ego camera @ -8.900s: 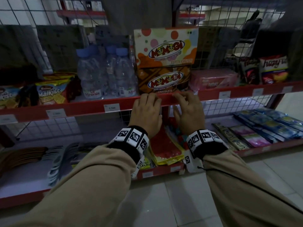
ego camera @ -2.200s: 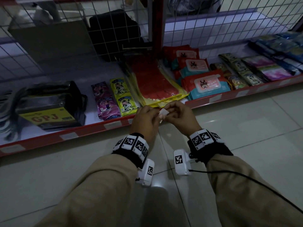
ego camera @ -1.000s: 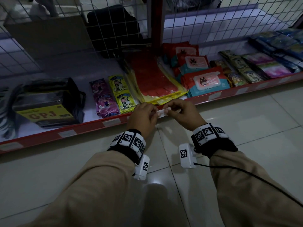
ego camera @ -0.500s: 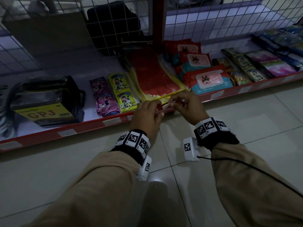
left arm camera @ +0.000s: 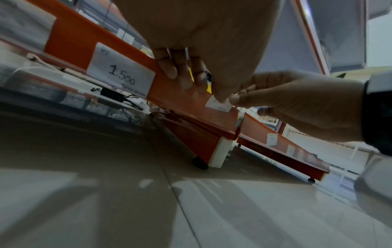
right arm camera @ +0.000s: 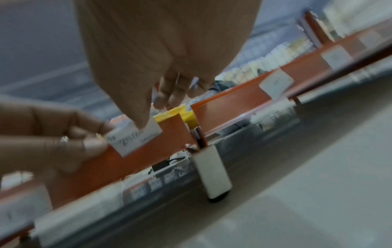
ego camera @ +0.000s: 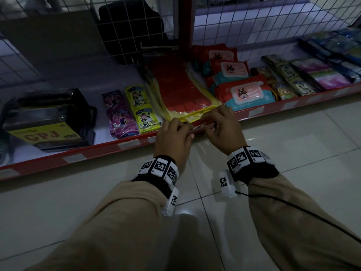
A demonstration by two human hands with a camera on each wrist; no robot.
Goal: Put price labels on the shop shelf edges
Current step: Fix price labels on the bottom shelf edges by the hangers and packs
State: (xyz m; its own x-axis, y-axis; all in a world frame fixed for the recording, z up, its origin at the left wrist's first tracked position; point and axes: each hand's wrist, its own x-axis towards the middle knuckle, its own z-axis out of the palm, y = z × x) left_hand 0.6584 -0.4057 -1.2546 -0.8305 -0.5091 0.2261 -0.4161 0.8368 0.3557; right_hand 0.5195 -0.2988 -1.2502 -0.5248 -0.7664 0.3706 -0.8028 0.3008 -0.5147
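Head view: the left hand [ego camera: 173, 136] and right hand [ego camera: 222, 130] pinch a small white label [ego camera: 197, 127] between them, right at the red shelf edge [ego camera: 93, 151], near the yellow-edged packets [ego camera: 193, 114]. Half a second ago the label was just short of the edge, and a second ago it was lower, over the floor; the hands have carried it forward to the strip. Older labels [ego camera: 129, 143] already sit further left along the edge, so I judge this one is about to be pressed on.

Left wrist view: the label [left arm camera: 218, 104] lies against the orange-red edge [left arm camera: 186, 102], close to its right end, both thumbs gripping it. A stuck label reading 1.500 [left arm camera: 120, 70] sits well to the left.

Right wrist view: blurred, but the label [right arm camera: 135, 139] overlaps the edge [right arm camera: 169, 130], the left fingers [right arm camera: 93, 144] clamped on its left end and the right thumb on top. Its writing is unreadable.
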